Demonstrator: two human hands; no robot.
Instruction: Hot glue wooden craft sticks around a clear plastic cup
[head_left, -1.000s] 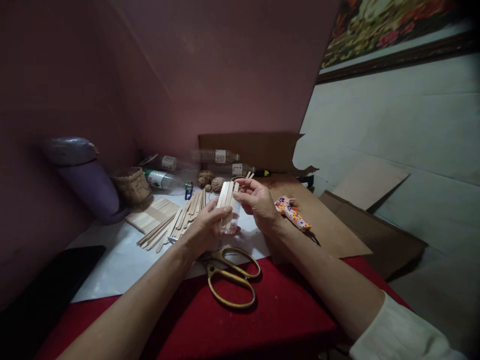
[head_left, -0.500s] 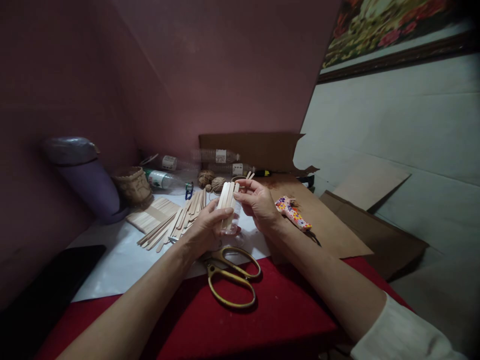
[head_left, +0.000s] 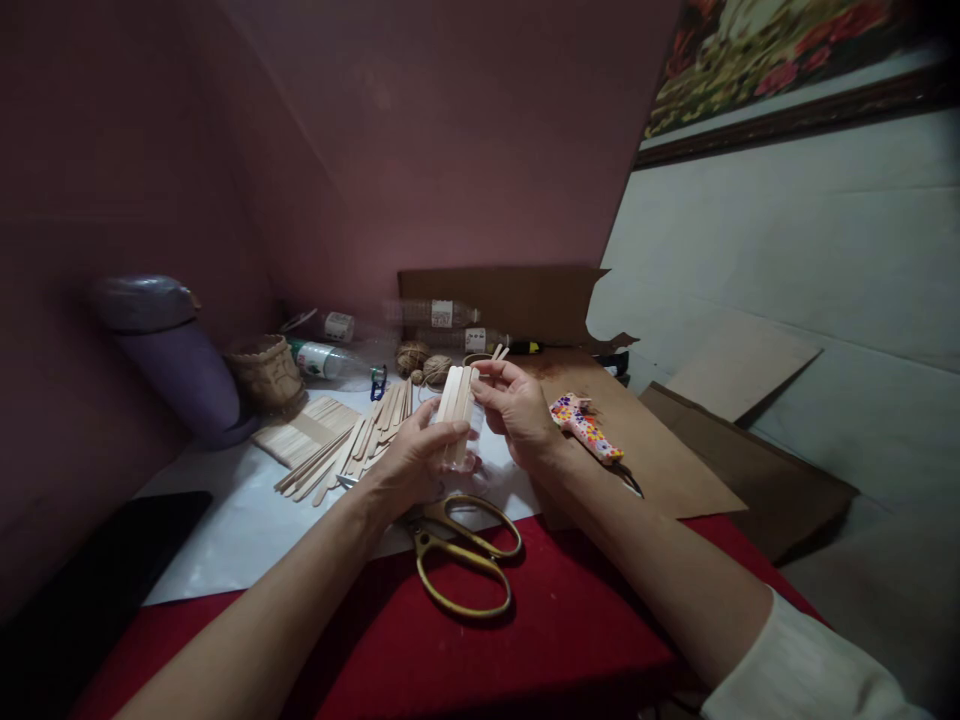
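My left hand [head_left: 411,462] is wrapped round a clear plastic cup [head_left: 466,445] with several pale wooden craft sticks [head_left: 456,394] standing upright against its side. My right hand [head_left: 517,405] pinches the top of the rightmost stick with thumb and fingers. Both hands hover just above a white sheet [head_left: 240,520] on the red tabletop [head_left: 540,630].
Gold-handled scissors [head_left: 461,550] lie right under my hands. Loose sticks [head_left: 360,440] and a glued stick panel [head_left: 304,428] lie to the left, a flowered glue gun [head_left: 585,425] on brown cardboard [head_left: 660,450] to the right. Twine balls [head_left: 421,362], plastic bottles [head_left: 442,315], a small basket [head_left: 266,372] and a purple flask [head_left: 172,355] line the back.
My left thumb has slid slightly higher on the sticks and my right hand has shifted a little closer to the bundle. Otherwise nothing has moved.
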